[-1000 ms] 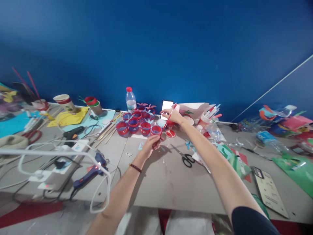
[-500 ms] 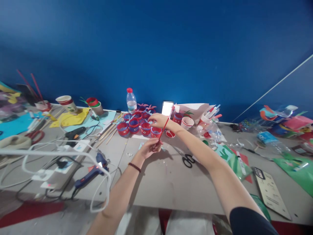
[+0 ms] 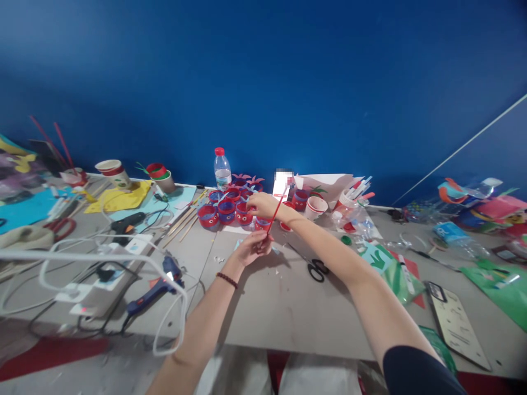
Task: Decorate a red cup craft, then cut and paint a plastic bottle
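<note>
My left hand (image 3: 254,247), with a beaded bracelet on the wrist, is closed round the lower end of a thin red stick (image 3: 276,213) that leans up to the right. Past it, my right hand (image 3: 262,205) reaches over the group of small red and purple cups (image 3: 226,211). Its fingers bend down at the cup (image 3: 244,215) with eyes on its front; whether they grip it is hard to make out. Black-handled scissors (image 3: 317,270) lie on the grey table (image 3: 284,318) below my right forearm.
A bottle (image 3: 222,170) with a red cap stands behind the cups. On the left are a blue glue gun (image 3: 152,293), a white power strip (image 3: 105,285) and looping cables. A white cup (image 3: 315,207), a phone (image 3: 457,326) and green sheets are on the right.
My right hand has shifted slightly left and down over the cups. My left hand has stayed nearly in place with the red stick.
</note>
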